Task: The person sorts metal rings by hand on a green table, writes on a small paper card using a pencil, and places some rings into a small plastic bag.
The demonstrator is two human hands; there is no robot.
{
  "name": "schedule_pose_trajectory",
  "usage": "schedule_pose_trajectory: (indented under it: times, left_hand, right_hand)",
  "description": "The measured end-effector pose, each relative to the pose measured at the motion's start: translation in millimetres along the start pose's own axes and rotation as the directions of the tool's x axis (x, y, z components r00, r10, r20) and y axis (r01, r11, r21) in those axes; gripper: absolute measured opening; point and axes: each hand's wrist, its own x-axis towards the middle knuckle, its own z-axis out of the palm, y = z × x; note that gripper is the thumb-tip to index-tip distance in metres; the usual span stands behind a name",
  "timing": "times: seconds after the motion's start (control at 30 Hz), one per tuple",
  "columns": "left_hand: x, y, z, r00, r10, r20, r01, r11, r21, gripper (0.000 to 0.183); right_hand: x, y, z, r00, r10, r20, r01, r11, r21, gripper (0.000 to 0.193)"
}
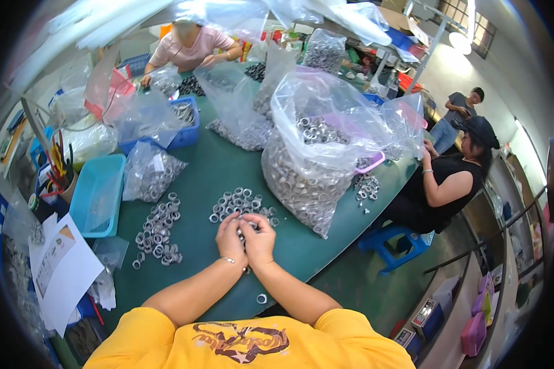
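My left hand (pixel 229 238) and my right hand (pixel 260 241) are cupped together low over the green table, fingers curled inward. Several small metal rings (pixel 247 229) show in the gap between the palms; the fingers hide the others. Just beyond my fingertips lies a loose pile of silver rings (pixel 239 200). Another heap of rings (pixel 159 230) spreads to the left of my hands. One single ring (pixel 262 299) rests near the table's front edge, close to my right forearm. Ahead and to the right stands a large clear bag full of rings (pixel 305 178), its mouth open.
A turquoise tray (pixel 98 197) and a bag of metal parts (pixel 151 172) sit at the left. A blue basket (pixel 188 126) stands behind them. Across the table one person (pixel 194 49) works; another (pixel 443 178) sits at the right by a blue stool (pixel 397 246).
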Motion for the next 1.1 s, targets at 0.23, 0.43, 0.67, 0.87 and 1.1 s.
schedule_pose_trajectory:
  times: [0.23,0.43,0.67,0.87,1.1]
  left_hand:
    - [-17.8,39.3,37.7,0.966,0.131,0.222,-0.121,0.991,-0.059,0.026]
    - [-56.0,100.1,145.1,0.655,0.501,0.566,-0.476,0.855,-0.207,0.024]
    - [31.7,91.9,280.3,0.622,0.458,0.636,-0.693,0.699,0.175,0.028]
    - [29.1,109.4,228.2,0.441,0.437,0.784,-0.562,0.816,-0.139,0.027]
    - [117.7,103.3,21.3,0.623,0.288,0.727,-0.781,0.187,0.595,0.034]
  right_hand:
    - [14.8,-77.1,9.4,0.926,-0.378,0.029,0.378,0.926,0.003,0.013]
    - [67.7,-193.1,4.1,0.594,-0.801,-0.076,0.798,0.598,-0.069,0.017]
    - [217.4,-218.3,-18.5,0.833,-0.551,-0.039,0.544,0.806,0.234,0.017]
    - [208.7,-181.9,-87.7,0.778,-0.505,0.373,0.585,0.368,-0.722,0.021]
    - [65.1,-85.6,-75.1,0.258,-0.377,0.89,0.854,0.52,-0.028,0.051]
